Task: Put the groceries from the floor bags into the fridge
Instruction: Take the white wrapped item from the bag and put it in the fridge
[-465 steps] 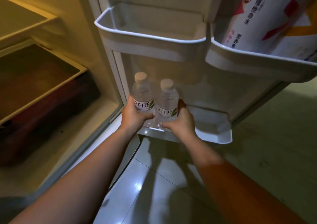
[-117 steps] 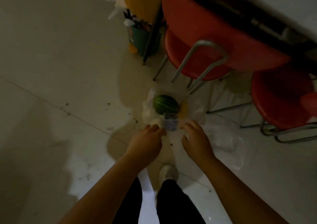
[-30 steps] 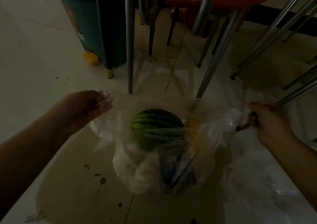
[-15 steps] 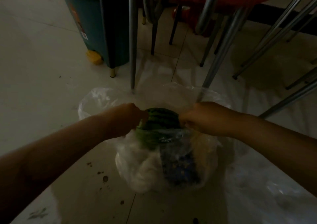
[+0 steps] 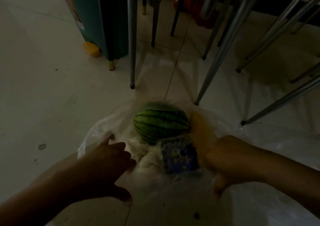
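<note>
A clear plastic bag (image 5: 97, 134) lies open on the floor. Inside it I see a small striped green watermelon (image 5: 161, 123), a blue printed packet (image 5: 179, 158) in front of it, something white (image 5: 149, 160) to the packet's left and a yellow-orange item (image 5: 202, 130) to the right. My left hand (image 5: 107, 165) is at the bag's left edge with fingers spread, touching the plastic. My right hand (image 5: 223, 158) is low at the bag's right side beside the blue packet, fingers pointing down; what it grips is hidden.
Metal chair legs (image 5: 132, 35) stand just behind the bag, more slanting ones (image 5: 223, 47) at the right. A teal bin (image 5: 90, 16) with a yellow foot is at the back left. Another clear bag (image 5: 277, 139) spreads over the floor at the right. Open tile floor lies to the left.
Both hands have come off the watermelon's top and dropped nearer to me, to the bag's left and right sides. The bag's mouth now lies wider open, showing its contents.
</note>
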